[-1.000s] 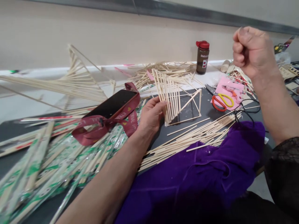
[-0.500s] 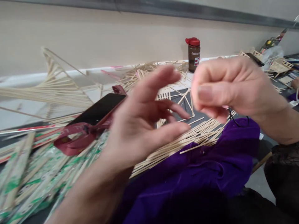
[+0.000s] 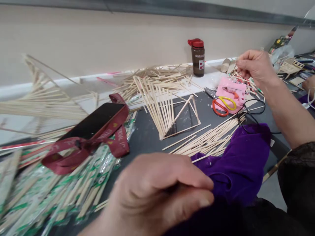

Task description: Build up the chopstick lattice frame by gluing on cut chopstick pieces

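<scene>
My left hand (image 3: 159,186) is in front of the purple cloth (image 3: 248,160), low in the view, with thumb and forefinger pinched together. Whatever may be in that pinch is too small to make out. Farther off on the right, my right hand (image 3: 257,67) hovers above the table with its fingers closed, and their contents cannot be seen. Close to it a hot glue gun (image 3: 232,90) rests on a pink sheet (image 3: 222,84), beside scissors (image 3: 220,104) with red and yellow handles. Between the hands lie loose thin wooden sticks (image 3: 204,142) and a fanned stick frame (image 3: 162,113).
Wrapped chopsticks (image 3: 81,193) cover the left side, below a phone (image 3: 94,119) with a red strap (image 3: 120,139). A larger stick model (image 3: 49,98) stands behind. A bottle (image 3: 198,59) and a stick heap (image 3: 155,77) are by the wall. Another person's hand (image 3: 309,83) shows far right.
My left hand has come down and nearer, its spread fingers closing into a pinch. My right hand has moved away toward the glue gun, uncovering the scissors and pink sheet.
</scene>
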Demonstrator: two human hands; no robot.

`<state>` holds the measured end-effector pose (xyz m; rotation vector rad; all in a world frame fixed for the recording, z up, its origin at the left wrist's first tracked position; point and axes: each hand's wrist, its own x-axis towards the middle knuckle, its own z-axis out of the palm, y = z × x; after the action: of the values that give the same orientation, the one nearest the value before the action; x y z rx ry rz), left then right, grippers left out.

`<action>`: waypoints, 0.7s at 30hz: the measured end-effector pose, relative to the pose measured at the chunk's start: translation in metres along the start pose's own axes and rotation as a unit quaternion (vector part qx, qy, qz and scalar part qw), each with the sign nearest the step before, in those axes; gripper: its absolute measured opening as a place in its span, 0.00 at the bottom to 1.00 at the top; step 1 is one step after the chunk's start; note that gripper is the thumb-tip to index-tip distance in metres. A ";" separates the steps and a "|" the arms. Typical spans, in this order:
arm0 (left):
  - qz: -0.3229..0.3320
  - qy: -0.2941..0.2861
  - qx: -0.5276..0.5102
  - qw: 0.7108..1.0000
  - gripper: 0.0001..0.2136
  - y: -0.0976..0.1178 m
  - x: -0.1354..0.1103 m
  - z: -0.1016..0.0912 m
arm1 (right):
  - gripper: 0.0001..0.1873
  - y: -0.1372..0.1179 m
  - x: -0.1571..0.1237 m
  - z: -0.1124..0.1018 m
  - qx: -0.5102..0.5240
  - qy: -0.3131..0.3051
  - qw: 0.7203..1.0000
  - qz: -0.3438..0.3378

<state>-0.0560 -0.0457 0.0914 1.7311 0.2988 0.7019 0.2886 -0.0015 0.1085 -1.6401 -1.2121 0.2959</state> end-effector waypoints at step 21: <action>0.177 -0.236 0.177 0.939 0.05 -0.079 -0.025 0.069 | 0.05 -0.011 0.007 0.043 0.009 -0.093 0.995 -0.038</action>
<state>-0.0215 -0.0915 0.0000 2.2674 -0.2435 0.4781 0.2558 0.0283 0.1015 -1.5729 -1.4033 0.4174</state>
